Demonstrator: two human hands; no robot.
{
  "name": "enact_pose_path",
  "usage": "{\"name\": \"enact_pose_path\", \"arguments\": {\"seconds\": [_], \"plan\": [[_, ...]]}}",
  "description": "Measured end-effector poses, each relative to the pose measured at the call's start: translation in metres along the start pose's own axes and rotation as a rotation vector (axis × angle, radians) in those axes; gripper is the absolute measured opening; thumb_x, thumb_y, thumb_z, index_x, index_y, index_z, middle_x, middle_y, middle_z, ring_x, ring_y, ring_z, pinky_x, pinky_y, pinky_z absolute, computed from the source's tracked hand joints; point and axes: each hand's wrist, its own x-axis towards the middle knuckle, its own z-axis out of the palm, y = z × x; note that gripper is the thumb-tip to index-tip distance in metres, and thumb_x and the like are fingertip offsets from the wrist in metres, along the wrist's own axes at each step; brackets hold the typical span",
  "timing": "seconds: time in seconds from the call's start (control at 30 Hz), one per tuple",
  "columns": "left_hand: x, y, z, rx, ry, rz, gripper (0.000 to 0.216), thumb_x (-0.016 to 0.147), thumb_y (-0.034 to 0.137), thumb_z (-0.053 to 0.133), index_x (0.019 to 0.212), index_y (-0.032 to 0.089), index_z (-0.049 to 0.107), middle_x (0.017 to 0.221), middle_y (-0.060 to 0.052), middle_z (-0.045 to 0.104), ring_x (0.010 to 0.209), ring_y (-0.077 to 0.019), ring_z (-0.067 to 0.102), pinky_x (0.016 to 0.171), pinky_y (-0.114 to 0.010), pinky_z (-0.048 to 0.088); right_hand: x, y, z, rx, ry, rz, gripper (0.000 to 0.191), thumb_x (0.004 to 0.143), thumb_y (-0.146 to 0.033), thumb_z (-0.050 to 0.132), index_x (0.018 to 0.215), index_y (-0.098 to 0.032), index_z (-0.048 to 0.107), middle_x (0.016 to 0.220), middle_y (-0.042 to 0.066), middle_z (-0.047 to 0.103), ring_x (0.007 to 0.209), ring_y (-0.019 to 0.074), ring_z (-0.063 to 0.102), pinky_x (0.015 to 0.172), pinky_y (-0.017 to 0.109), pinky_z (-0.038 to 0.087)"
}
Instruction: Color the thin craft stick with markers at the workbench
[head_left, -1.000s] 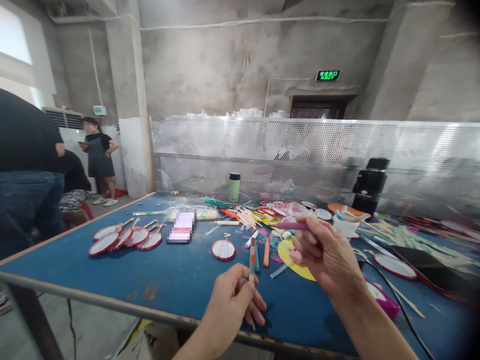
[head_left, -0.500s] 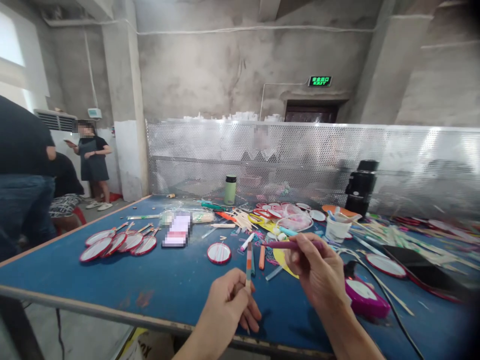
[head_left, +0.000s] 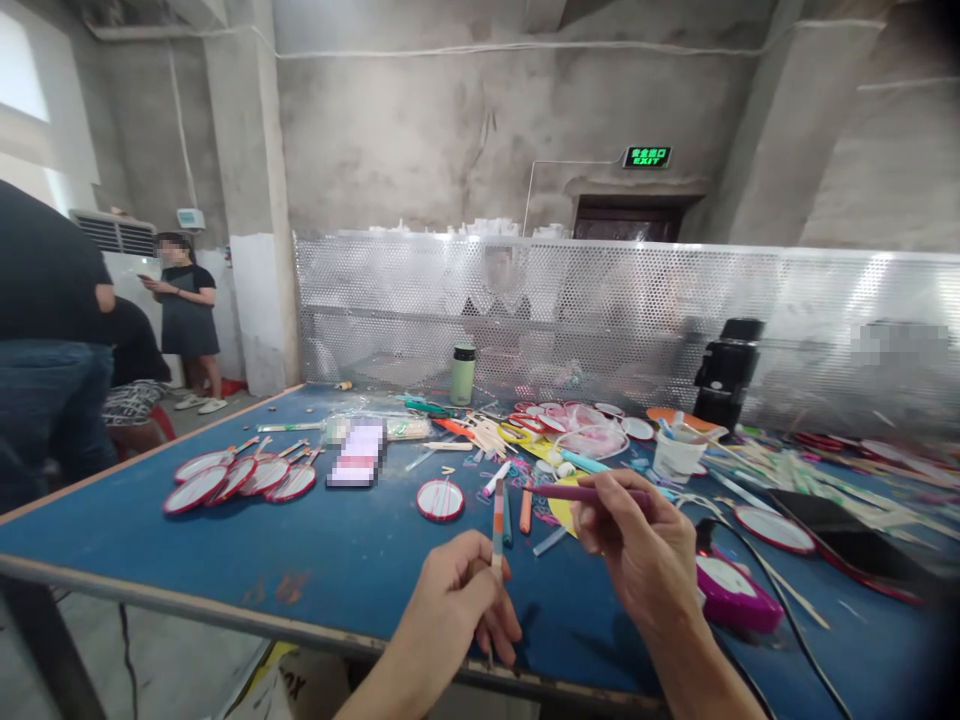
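Observation:
Near the table's front edge, my left hand pinches a wooden stick upright; its upper part carries orange, teal and dark coloured bands. My right hand grips a purple marker pen, its tip pointing left toward the top of the stick, with a small gap between them. Just beyond my hands lie an orange marker, a teal marker and a white marker with a purple end. A small round white disc with a red rim rests left of these.
Several red-rimmed discs on sticks overlap at the left, near a lit phone. A green bottle, a white cup and a black flask stand farther back. A purple device and cable lie right. People stand at far left.
The view has shifted slightly. Both hands keep nearly the same pose, with the marker tip still close to the stick's top.

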Motion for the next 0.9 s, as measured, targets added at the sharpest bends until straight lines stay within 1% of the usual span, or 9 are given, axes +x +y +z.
{"name": "enact_pose_path", "arguments": {"seconds": [0.23,0.4,0.57,0.7,0.9], "plan": [[0.004,-0.007,0.000,0.022,0.008,0.000,0.029,0.085,0.047,0.056,0.081,0.018,0.051,0.055,-0.001,0.066,0.040,-0.0114,0.060,0.040,-0.018,0.030,-0.001,0.002,-0.003,0.038,0.027,-0.030,0.022,0.082,-0.039,0.074,0.080,-0.019,0.068,0.051,-0.002,0.057,0.040,0.0100,0.051,0.036,0.021,0.037],[0.006,-0.012,0.001,0.019,0.015,0.022,0.028,0.084,0.046,0.055,0.080,0.019,0.050,0.053,-0.001,0.066,0.037,-0.0111,0.058,0.037,-0.017,0.030,-0.003,0.000,0.000,-0.021,-0.001,-0.031,0.025,0.082,-0.043,0.074,0.081,-0.018,0.069,0.052,-0.001,0.059,0.038,0.0095,0.051,0.036,0.021,0.038],[0.002,-0.005,0.001,0.069,0.005,0.010,0.022,0.082,0.040,0.054,0.079,0.019,0.050,0.054,0.000,0.065,0.040,-0.0107,0.059,0.040,-0.017,0.031,-0.003,0.001,0.001,-0.042,-0.026,-0.036,0.026,0.082,-0.044,0.074,0.084,-0.018,0.070,0.053,-0.001,0.060,0.040,0.0102,0.051,0.038,0.022,0.041],[-0.001,0.001,0.002,0.096,-0.019,-0.001,0.023,0.085,0.041,0.051,0.081,0.018,0.050,0.055,0.000,0.065,0.042,-0.0105,0.059,0.042,-0.018,0.032,-0.003,0.001,0.002,-0.042,-0.029,-0.049,0.026,0.082,-0.043,0.074,0.083,-0.018,0.070,0.054,-0.001,0.061,0.041,0.0107,0.053,0.037,0.022,0.041],[-0.001,0.002,0.002,0.124,-0.027,0.004,0.022,0.087,0.040,0.049,0.081,0.018,0.050,0.057,-0.001,0.064,0.043,-0.0103,0.059,0.044,-0.019,0.033,-0.003,-0.001,0.004,-0.066,-0.046,-0.054,0.026,0.082,-0.043,0.074,0.083,-0.017,0.070,0.054,0.000,0.061,0.043,0.0107,0.053,0.037,0.021,0.041]]}}
